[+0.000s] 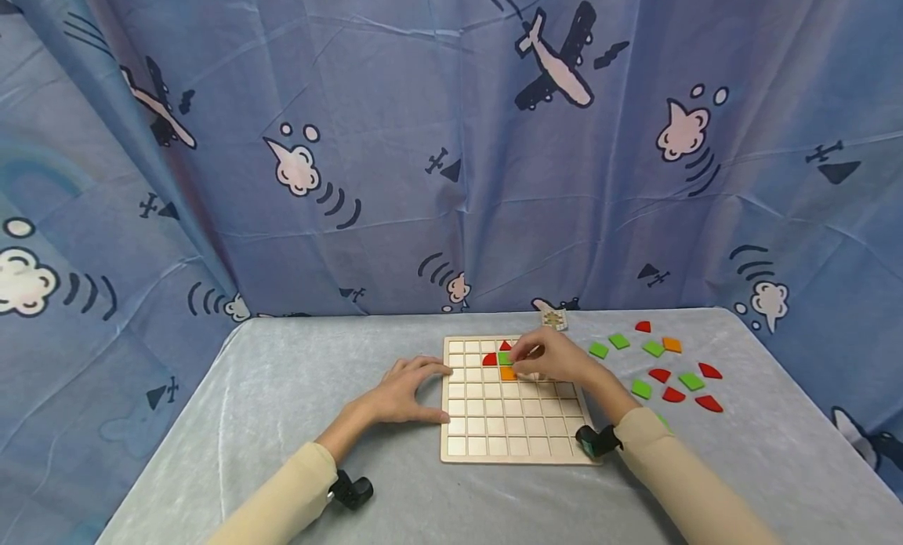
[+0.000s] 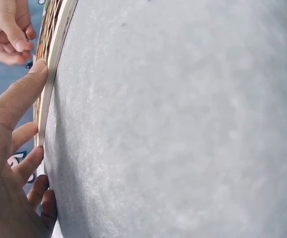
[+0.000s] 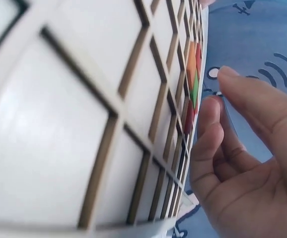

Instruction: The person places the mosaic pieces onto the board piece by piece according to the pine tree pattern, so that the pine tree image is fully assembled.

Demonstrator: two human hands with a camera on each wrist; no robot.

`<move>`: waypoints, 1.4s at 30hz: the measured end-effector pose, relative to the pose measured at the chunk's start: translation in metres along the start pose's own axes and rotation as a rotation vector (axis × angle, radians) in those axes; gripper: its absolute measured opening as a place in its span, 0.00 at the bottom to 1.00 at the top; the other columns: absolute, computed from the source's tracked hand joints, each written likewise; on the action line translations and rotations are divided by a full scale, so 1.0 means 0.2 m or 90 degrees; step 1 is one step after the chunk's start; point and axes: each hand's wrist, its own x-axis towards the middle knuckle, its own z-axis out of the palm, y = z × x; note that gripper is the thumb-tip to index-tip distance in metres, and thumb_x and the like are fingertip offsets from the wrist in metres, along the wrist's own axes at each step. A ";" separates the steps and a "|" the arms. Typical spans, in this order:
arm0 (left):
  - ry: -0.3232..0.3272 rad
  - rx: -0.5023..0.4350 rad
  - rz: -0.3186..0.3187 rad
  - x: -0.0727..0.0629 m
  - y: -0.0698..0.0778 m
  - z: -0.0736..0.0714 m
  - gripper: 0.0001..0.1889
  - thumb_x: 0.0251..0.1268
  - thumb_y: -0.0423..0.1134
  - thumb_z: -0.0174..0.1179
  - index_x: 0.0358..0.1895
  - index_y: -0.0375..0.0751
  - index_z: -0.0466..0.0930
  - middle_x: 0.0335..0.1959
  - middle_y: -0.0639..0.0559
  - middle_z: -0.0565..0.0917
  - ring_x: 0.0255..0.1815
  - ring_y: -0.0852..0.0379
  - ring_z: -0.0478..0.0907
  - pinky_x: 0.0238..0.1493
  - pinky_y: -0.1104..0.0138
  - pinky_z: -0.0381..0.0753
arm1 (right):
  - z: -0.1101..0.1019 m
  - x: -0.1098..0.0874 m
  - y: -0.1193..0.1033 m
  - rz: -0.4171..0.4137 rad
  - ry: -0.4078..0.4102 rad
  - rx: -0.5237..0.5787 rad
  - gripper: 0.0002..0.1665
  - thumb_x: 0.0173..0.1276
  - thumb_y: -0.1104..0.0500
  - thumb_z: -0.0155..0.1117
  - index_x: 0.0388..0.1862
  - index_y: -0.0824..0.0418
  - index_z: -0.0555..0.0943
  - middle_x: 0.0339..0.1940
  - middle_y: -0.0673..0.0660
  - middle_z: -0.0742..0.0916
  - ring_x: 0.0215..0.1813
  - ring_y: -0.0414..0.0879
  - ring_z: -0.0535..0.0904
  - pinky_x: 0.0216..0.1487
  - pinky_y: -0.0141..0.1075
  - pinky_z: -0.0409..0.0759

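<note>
My left hand (image 1: pixel 404 392) rests at the left edge of a square wooden grid board (image 1: pixel 487 428), fingers spread, thumb and fingertips right along the rim. Over the upper part of the board is my right hand (image 1: pixel 553 357), fingers bent. In the right wrist view a gap shows between its thumb (image 3: pixel 243 87) and forefinger, with nothing in it. Close to these fingertips, set in the squares, are a green tile (image 1: pixel 505 358), an orange tile (image 1: pixel 508 373), a red quarter-round tile (image 1: pixel 490 359) and a red triangle (image 1: pixel 505 346). Another dark red tile (image 3: pixel 189 118) shows in the right wrist view; from the head it is hidden.
Right of the board lie several loose pieces: green squares (image 1: pixel 692 382), red quarter-rounds (image 1: pixel 708 404) and an orange square (image 1: pixel 672 345). A small patterned card (image 1: pixel 554 319) lies behind the board. A blue printed curtain (image 1: pixel 395 137) hangs behind the grey-covered table (image 1: pixel 296 372).
</note>
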 end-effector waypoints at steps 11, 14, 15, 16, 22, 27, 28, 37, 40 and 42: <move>-0.002 0.003 -0.004 0.00 0.00 0.00 0.40 0.50 0.61 0.72 0.69 0.58 0.70 0.74 0.52 0.67 0.70 0.41 0.63 0.68 0.42 0.63 | -0.13 -0.15 0.06 0.055 0.009 -0.003 0.14 0.66 0.58 0.69 0.48 0.64 0.85 0.44 0.61 0.89 0.39 0.48 0.83 0.40 0.32 0.82; -0.002 0.001 -0.004 0.00 0.00 0.00 0.40 0.50 0.61 0.72 0.69 0.58 0.70 0.74 0.53 0.67 0.70 0.41 0.62 0.68 0.42 0.62 | -0.17 -0.20 0.06 0.070 0.015 -0.009 0.15 0.66 0.57 0.68 0.48 0.64 0.84 0.43 0.60 0.88 0.40 0.45 0.82 0.41 0.31 0.81; -0.002 0.000 -0.004 0.00 0.00 0.00 0.40 0.50 0.61 0.72 0.69 0.58 0.70 0.74 0.53 0.67 0.70 0.41 0.62 0.68 0.42 0.62 | -0.18 -0.21 0.07 0.073 0.016 -0.010 0.15 0.67 0.57 0.68 0.48 0.65 0.84 0.42 0.60 0.88 0.39 0.45 0.82 0.41 0.31 0.81; -0.003 -0.001 -0.006 0.00 0.00 0.00 0.40 0.51 0.61 0.72 0.69 0.59 0.70 0.74 0.53 0.67 0.70 0.42 0.62 0.69 0.42 0.62 | -0.19 -0.23 0.07 0.080 0.016 -0.009 0.15 0.67 0.57 0.68 0.48 0.65 0.84 0.42 0.60 0.88 0.40 0.44 0.81 0.41 0.31 0.80; -0.002 0.000 -0.004 0.00 0.00 0.00 0.40 0.51 0.61 0.72 0.69 0.59 0.70 0.73 0.54 0.67 0.70 0.42 0.63 0.69 0.43 0.63 | -0.25 -0.31 0.12 0.121 0.018 -0.011 0.16 0.67 0.56 0.68 0.49 0.64 0.83 0.42 0.59 0.87 0.38 0.43 0.80 0.39 0.32 0.80; -0.001 0.002 -0.004 0.00 0.00 0.00 0.40 0.50 0.61 0.72 0.69 0.59 0.70 0.73 0.54 0.68 0.70 0.42 0.63 0.69 0.42 0.63 | -0.30 -0.39 0.15 0.127 0.028 -0.031 0.18 0.67 0.55 0.68 0.51 0.64 0.83 0.45 0.60 0.87 0.38 0.41 0.81 0.39 0.32 0.81; -0.001 0.002 -0.005 0.00 0.00 0.00 0.40 0.50 0.62 0.72 0.69 0.59 0.70 0.73 0.54 0.68 0.70 0.42 0.63 0.68 0.42 0.63 | -0.31 -0.40 0.16 0.130 0.030 -0.034 0.18 0.67 0.54 0.68 0.51 0.64 0.83 0.46 0.60 0.87 0.38 0.41 0.81 0.38 0.32 0.81; -0.004 0.001 -0.008 0.00 -0.01 0.00 0.40 0.50 0.63 0.71 0.69 0.60 0.70 0.74 0.55 0.67 0.71 0.43 0.62 0.69 0.43 0.62 | -0.40 -0.52 0.22 0.176 0.034 -0.059 0.21 0.66 0.51 0.68 0.53 0.62 0.82 0.45 0.57 0.87 0.39 0.42 0.82 0.40 0.32 0.82; -0.003 0.002 -0.007 0.00 -0.01 0.00 0.40 0.50 0.63 0.71 0.69 0.60 0.70 0.74 0.55 0.67 0.70 0.43 0.62 0.69 0.43 0.62 | -0.43 -0.56 0.24 0.192 0.048 -0.077 0.22 0.65 0.49 0.69 0.53 0.60 0.83 0.44 0.55 0.88 0.40 0.38 0.82 0.42 0.30 0.81; -0.002 0.002 -0.005 0.00 -0.01 0.00 0.40 0.50 0.63 0.71 0.69 0.60 0.70 0.74 0.54 0.67 0.70 0.43 0.62 0.69 0.43 0.62 | -0.44 -0.58 0.25 0.195 0.051 -0.089 0.21 0.65 0.49 0.69 0.52 0.60 0.83 0.45 0.54 0.87 0.40 0.36 0.81 0.42 0.29 0.80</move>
